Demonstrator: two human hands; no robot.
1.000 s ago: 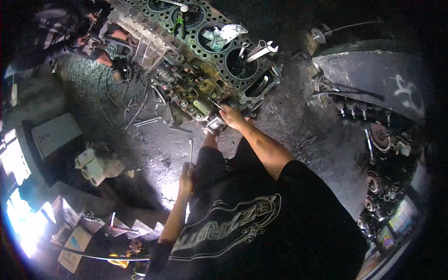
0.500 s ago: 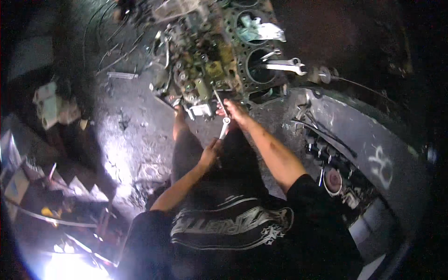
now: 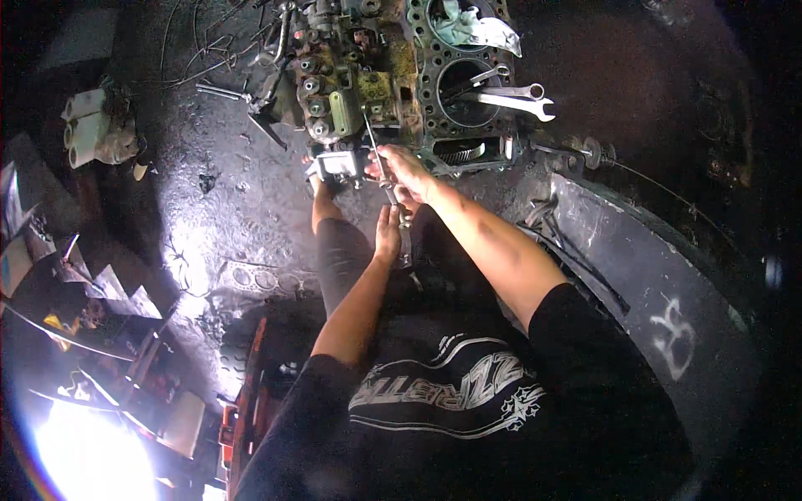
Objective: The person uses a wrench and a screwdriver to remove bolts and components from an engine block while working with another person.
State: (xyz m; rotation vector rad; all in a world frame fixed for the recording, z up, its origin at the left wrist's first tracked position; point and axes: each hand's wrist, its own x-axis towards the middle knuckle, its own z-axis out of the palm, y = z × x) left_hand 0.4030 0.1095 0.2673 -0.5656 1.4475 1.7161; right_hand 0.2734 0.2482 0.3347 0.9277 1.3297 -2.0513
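My right hand point(image 3: 408, 174) is at the near end of the engine block point(image 3: 423, 93), its fingers around a thin metal rod point(image 3: 373, 135). The rod slants away toward the yellowish parts of the block. Just below, my left hand point(image 3: 387, 235) is closed on a wrench point(image 3: 406, 250). Most of that wrench is hidden by the hand, and its upper end lies close to the rod's lower end. Left of my right hand, a silvery metal block point(image 3: 338, 163) sits at the engine's near edge.
Wrenches point(image 3: 510, 102) lie across one cylinder bore; a pale crumpled cloth point(image 3: 480, 32) fills another. A dark metal panel point(image 3: 618, 225) stands at the right. On the floor lie a gasket point(image 3: 266, 277) and, farther left, a dirty pale part point(image 3: 96, 125). A bright lamp point(image 3: 92, 455) glares at lower left.
The view has shifted, bringing the engine higher in the picture. My left hand has moved up close to my right, and the wrench's ring end, plainly visible before, is now mostly covered.
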